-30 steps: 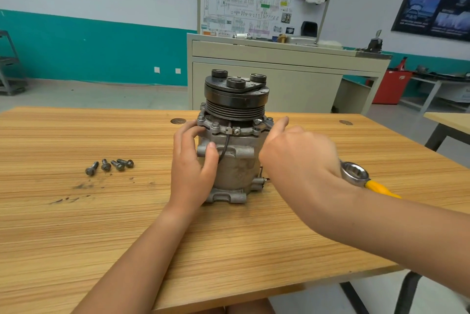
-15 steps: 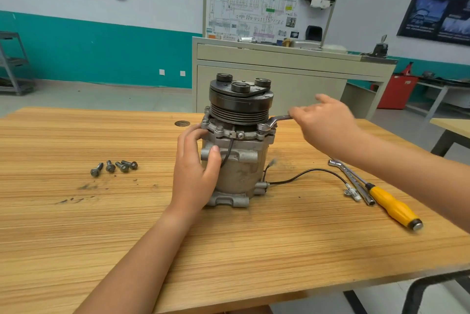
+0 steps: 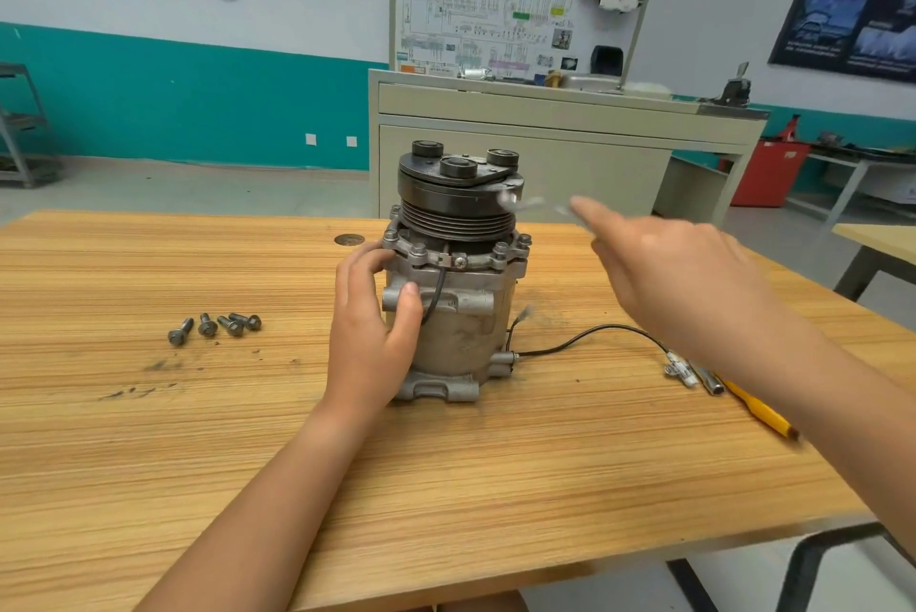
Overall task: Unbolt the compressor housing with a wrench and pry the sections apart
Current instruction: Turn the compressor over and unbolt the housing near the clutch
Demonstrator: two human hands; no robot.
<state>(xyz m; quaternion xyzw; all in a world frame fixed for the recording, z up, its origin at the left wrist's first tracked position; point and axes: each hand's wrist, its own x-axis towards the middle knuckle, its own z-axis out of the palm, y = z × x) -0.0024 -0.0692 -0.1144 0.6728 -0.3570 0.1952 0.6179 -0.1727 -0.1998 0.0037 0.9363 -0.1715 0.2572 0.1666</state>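
At mid-frame on the bench (image 3: 198,438), our left hand (image 3: 372,334) grips the compressor housing (image 3: 466,329), cast metal we judge heavy and rigid, best held round its body. Our right hand (image 3: 694,284) pinches a blurred wrench (image 3: 530,205) beside the pulley (image 3: 456,210).

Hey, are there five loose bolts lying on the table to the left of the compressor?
No, only four loose bolts lie in a row on the table, left of the compressor.
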